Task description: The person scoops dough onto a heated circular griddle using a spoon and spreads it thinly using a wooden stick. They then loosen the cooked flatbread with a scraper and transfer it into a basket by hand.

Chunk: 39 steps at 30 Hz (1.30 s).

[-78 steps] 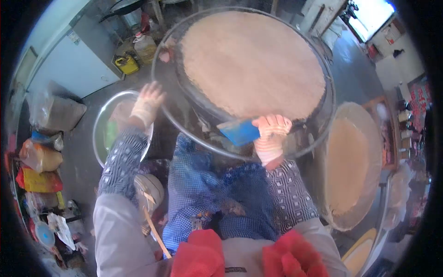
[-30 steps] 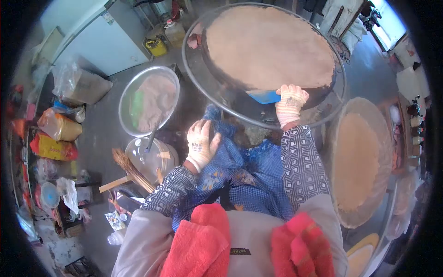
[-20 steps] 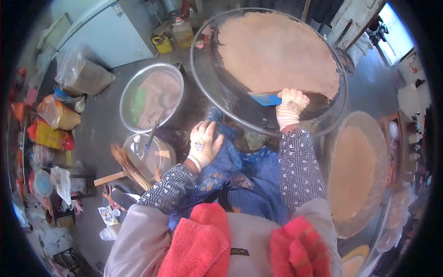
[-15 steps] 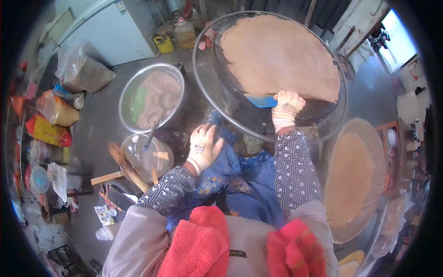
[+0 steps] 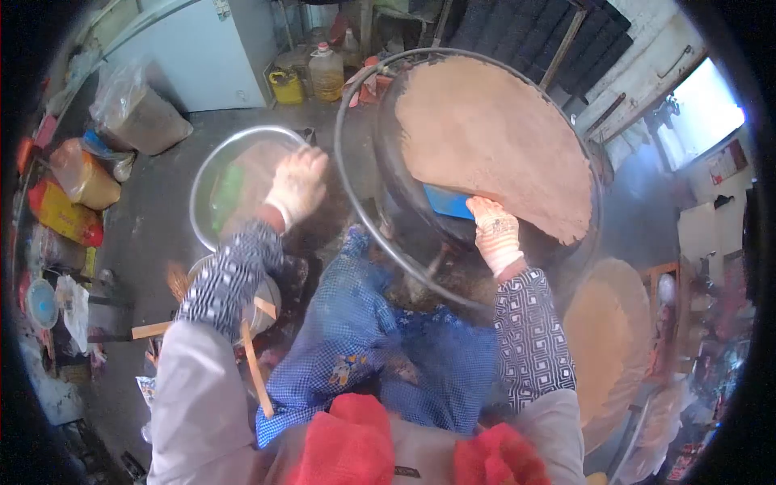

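Note:
My right hand (image 5: 495, 233), in a striped work glove, grips a blue flat scraper (image 5: 446, 202). The scraper lies at the near edge of a wide, thin, brownish pancake (image 5: 493, 137) that covers most of a round dark griddle (image 5: 394, 174). At the pancake's near side, the dark griddle surface is bare. My left hand (image 5: 297, 184), also gloved, hangs over the right side of a metal bowl (image 5: 196, 198); motion smears its fingers. Inside the bowl are pinkish-brown batter and a green item (image 5: 228, 196), partly hidden by my hand and forearm.
A metal ring (image 5: 340, 153) surrounds the griddle. At the right lies a round stack of brown pancakes (image 5: 600, 347). Wooden sticks (image 5: 255, 368) and a bucket stand by my left leg. Bags (image 5: 141, 121), a yellow container (image 5: 287, 87) and an oil jug (image 5: 326, 74) line the back.
My left hand has risen from my knee and moved left and forward to the bowl. My right hand and the scraper have shifted slightly left along the pancake's near edge. The view has tilted up.

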Available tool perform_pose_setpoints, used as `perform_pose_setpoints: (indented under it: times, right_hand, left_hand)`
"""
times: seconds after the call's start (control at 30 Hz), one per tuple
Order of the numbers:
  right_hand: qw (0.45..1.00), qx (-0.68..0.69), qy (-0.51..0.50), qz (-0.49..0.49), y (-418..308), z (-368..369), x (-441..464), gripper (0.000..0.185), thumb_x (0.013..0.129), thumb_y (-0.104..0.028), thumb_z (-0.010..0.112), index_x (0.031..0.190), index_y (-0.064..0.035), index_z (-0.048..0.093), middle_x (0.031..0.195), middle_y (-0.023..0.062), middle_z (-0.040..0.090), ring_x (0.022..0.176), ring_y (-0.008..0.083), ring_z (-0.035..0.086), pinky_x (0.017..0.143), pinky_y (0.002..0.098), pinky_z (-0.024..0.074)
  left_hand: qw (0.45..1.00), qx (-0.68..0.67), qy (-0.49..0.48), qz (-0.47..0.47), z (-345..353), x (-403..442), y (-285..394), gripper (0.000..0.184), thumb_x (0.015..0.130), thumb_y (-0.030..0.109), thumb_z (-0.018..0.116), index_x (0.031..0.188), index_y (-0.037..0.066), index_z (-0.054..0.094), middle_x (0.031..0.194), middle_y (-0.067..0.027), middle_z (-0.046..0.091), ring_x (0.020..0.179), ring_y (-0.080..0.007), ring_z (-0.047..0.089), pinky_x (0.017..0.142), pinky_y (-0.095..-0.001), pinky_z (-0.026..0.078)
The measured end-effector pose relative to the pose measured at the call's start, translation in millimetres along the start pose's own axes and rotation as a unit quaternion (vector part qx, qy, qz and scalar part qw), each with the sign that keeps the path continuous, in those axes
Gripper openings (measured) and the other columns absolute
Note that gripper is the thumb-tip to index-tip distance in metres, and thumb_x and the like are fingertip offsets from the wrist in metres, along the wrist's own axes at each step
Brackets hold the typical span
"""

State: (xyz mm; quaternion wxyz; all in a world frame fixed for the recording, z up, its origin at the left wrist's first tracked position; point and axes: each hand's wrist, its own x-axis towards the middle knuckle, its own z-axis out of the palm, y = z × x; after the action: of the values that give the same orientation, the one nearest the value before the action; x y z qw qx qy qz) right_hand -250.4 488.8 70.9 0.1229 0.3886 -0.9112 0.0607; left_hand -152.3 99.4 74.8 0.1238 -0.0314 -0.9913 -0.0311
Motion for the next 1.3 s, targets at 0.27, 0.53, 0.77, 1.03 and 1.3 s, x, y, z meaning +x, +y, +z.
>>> perform_pose_setpoints:
  times: [0.27, 0.53, 0.77, 1.03, 1.3]
  right_hand:
    - [0.996, -0.077, -0.015, -0.046, 0.2, 8.3, 36.7, 0.041, 0.078, -0.003, 0.056, 0.118, -0.0118, 0.06, 0.117, 0.0079, 0.066, 0.099, 0.0241, 0.066, 0.085, 0.038, 0.0518]
    - [0.996, -0.072, 0.0, -0.05, -4.5, 26.2, 68.9, 0.04, 0.075, -0.007, 0.061, 0.115, -0.0103, 0.057, 0.114, 0.0079, 0.065, 0.103, 0.0246, 0.064, 0.087, 0.0392, 0.0512]
    - [0.996, -0.064, -0.063, 0.01, -19.8, 20.9, 79.2, 0.029, 0.084, -0.011, 0.051, 0.112, -0.0115, 0.058, 0.109, 0.0105, 0.067, 0.099, 0.0267, 0.066, 0.083, 0.0423, 0.051]
    - [0.991, -0.074, -0.094, 0.065, -32.8, 8.3, 102.1, 0.027, 0.084, -0.01, 0.053, 0.11, -0.0121, 0.06, 0.104, 0.0106, 0.069, 0.099, 0.0289, 0.068, 0.081, 0.043, 0.0526]
    - [0.978, -0.067, -0.179, 0.084, -36.8, -2.1, 111.9, 0.029, 0.092, -0.013, 0.045, 0.118, -0.011, 0.058, 0.117, 0.0095, 0.065, 0.11, 0.0238, 0.064, 0.085, 0.0429, 0.0518]
  left_hand:
    - [0.971, 0.21, -0.097, 0.053, 57.2, 128.4, -58.4, 0.062, 0.083, 0.009, 0.056, 0.143, 0.009, 0.039, 0.152, -0.0103, 0.036, 0.146, -0.0281, 0.024, 0.118, -0.0444, 0.018]
    - [0.962, 0.111, -0.161, 0.192, 59.1, 94.0, -20.4, 0.027, 0.07, 0.034, 0.074, 0.086, 0.011, 0.076, 0.132, -0.0157, 0.049, 0.141, -0.0441, 0.024, 0.118, -0.0522, 0.021]
    - [0.986, 0.064, -0.104, 0.115, 62.5, -0.8, 111.5, 0.005, 0.061, 0.026, 0.07, 0.066, 0.028, 0.073, 0.066, -0.0009, 0.064, 0.069, -0.0239, 0.06, 0.071, -0.0384, 0.046]
    - [0.89, -0.171, -0.123, 0.403, -12.4, -94.8, 335.4, 0.011, 0.073, 0.018, 0.061, 0.074, 0.011, 0.069, 0.079, -0.0078, 0.065, 0.083, -0.0242, 0.061, 0.078, -0.0431, 0.044]
    - [0.984, -0.169, -0.047, 0.025, 0.9, -118.7, 186.4, 0.069, 0.079, 0.043, 0.069, 0.134, 0.007, 0.049, 0.139, -0.0218, 0.044, 0.134, -0.0412, 0.035, 0.109, -0.0634, 0.018]
